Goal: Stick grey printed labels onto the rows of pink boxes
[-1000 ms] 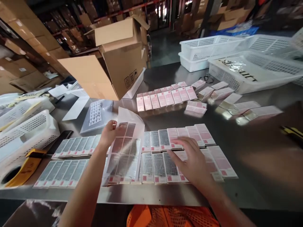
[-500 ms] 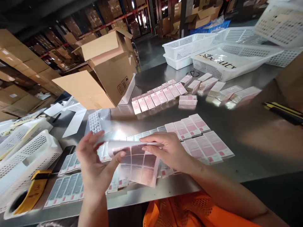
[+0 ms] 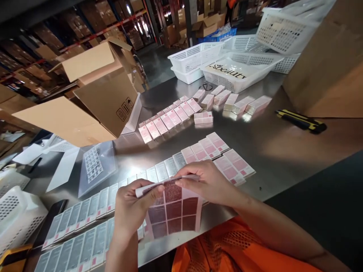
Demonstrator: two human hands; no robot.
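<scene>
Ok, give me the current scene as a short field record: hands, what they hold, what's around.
left hand: pinches the sheet's folded top edge
right hand: pinches the same edge, further right
label sheet: held by both hands, hanging above the table edge
pink boxes: rows lying flat on the metal table
cardboard box: open, far left
white baskets: far end
utility knife: right side

Bare table [image 3: 263,147] lies open at centre right. Rows of pink boxes [image 3: 170,119] and a cardboard carton [image 3: 107,102] block the upper left.
</scene>
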